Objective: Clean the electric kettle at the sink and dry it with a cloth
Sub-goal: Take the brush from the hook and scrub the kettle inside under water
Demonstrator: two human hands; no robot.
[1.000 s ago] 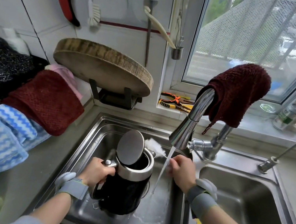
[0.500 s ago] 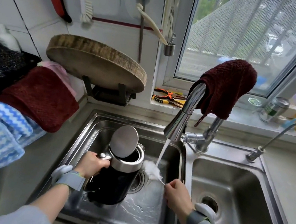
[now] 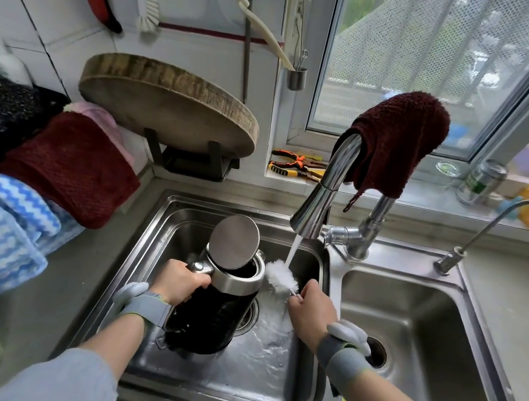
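White tiled wall (image 3: 58,29) stood at ten o'clock, hung with brushes and utensils. A round wooden chopping board (image 3: 168,102) leaned on its stand below. At one o'clock a window (image 3: 416,61) with mesh let in daylight; pliers (image 3: 293,165) and a can (image 3: 482,181) lay on the sill. Folded towels (image 3: 14,195) sat at nine o'clock.

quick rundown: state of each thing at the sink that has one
kettle: upright in left basin, lid open
faucet: running
brush: head under the stream
left hand: grips kettle handle
right hand: grips brush handle
dark red cloth: draped over faucet
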